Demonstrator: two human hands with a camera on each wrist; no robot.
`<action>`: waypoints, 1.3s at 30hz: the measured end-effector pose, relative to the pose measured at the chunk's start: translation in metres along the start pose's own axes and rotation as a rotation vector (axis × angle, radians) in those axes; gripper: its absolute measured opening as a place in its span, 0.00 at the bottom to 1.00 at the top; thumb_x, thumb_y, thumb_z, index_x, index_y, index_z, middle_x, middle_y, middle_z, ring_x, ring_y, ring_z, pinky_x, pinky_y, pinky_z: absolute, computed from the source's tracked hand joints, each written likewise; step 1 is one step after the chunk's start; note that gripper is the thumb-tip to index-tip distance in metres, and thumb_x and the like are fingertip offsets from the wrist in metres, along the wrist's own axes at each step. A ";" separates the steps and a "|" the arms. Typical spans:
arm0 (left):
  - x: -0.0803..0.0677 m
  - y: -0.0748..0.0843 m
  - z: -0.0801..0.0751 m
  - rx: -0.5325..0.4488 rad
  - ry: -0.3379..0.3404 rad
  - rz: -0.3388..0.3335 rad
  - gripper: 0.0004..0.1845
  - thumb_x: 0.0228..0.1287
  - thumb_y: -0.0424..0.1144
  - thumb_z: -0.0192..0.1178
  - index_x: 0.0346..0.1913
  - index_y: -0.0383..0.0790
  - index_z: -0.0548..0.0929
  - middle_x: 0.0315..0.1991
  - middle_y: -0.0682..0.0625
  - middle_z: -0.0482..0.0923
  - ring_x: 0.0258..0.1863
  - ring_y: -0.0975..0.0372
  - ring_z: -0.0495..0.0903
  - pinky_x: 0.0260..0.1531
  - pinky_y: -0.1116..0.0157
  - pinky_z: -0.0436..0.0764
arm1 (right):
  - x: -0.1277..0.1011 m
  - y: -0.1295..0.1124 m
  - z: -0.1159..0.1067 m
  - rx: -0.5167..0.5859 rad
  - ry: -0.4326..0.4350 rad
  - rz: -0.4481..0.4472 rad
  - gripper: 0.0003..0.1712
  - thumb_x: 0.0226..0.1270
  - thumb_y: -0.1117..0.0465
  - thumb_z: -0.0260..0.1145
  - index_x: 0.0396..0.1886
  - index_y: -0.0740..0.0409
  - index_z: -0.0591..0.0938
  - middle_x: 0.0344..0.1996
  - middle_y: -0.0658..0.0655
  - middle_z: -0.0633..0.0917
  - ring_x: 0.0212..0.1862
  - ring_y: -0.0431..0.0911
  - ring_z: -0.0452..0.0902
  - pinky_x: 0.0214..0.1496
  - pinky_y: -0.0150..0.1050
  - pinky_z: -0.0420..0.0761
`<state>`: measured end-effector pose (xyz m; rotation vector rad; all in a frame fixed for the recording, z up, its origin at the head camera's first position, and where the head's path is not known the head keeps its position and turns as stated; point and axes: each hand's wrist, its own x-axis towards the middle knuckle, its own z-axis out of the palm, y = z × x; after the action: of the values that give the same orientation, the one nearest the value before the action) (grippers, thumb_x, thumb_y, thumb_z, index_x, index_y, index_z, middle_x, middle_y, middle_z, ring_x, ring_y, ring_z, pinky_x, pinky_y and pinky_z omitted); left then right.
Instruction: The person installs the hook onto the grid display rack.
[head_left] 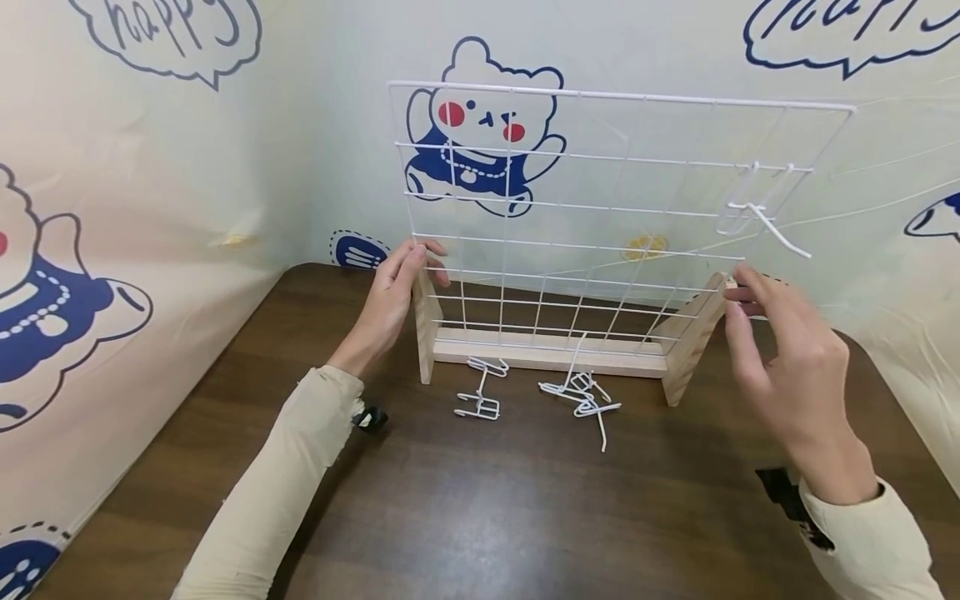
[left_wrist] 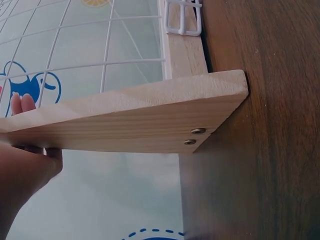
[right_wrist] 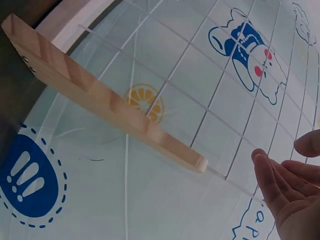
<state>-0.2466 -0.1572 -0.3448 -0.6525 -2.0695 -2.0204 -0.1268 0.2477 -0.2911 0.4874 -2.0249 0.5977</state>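
A white wire grid (head_left: 622, 96) stands upright in a wooden frame, slotted along its bottom bar (head_left: 547, 360). My left hand (head_left: 390, 287) grips the upper end of the left wooden side (head_left: 426, 333), thumb in front and fingers reaching behind; the left wrist view shows this side (left_wrist: 125, 120) with two screws low down. Close to the top of the right wooden side (head_left: 690, 350) is my right hand (head_left: 795, 358). In the right wrist view its fingers (right_wrist: 280, 190) are loosely bent, apart from the wood's end (right_wrist: 192, 160), holding nothing.
One white wire hook (head_left: 780, 233) hangs at the grid's upper right. More white wire hooks lie on the brown table (head_left: 480, 517): one piece (head_left: 480, 404) front left of the frame, a tangled group (head_left: 588, 400) front right. A printed curtain (head_left: 330, 150) hangs behind.
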 end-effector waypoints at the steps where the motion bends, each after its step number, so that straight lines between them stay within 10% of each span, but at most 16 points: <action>1: 0.000 0.000 0.000 -0.002 0.001 0.003 0.19 0.80 0.50 0.43 0.51 0.41 0.78 0.38 0.34 0.77 0.44 0.47 0.78 0.56 0.49 0.70 | -0.001 -0.001 0.000 0.004 -0.008 -0.002 0.21 0.72 0.57 0.59 0.58 0.64 0.82 0.42 0.64 0.87 0.39 0.59 0.81 0.59 0.20 0.66; 30: -0.001 -0.002 0.007 0.004 0.019 0.047 0.21 0.82 0.48 0.39 0.53 0.36 0.76 0.39 0.29 0.75 0.40 0.52 0.79 0.55 0.50 0.72 | -0.029 -0.021 0.027 0.152 -0.249 -0.110 0.16 0.68 0.62 0.60 0.49 0.67 0.84 0.47 0.61 0.86 0.45 0.52 0.82 0.53 0.19 0.68; 39: -0.002 0.000 0.004 0.022 0.027 0.065 0.21 0.81 0.48 0.40 0.53 0.35 0.76 0.37 0.32 0.77 0.41 0.49 0.78 0.55 0.47 0.71 | -0.041 -0.022 0.045 0.096 -0.423 -0.115 0.14 0.65 0.66 0.65 0.49 0.63 0.84 0.45 0.59 0.86 0.46 0.51 0.83 0.46 0.46 0.82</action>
<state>-0.2442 -0.1532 -0.3460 -0.6757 -2.0253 -1.9585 -0.1257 0.2077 -0.3421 0.8392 -2.3510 0.5574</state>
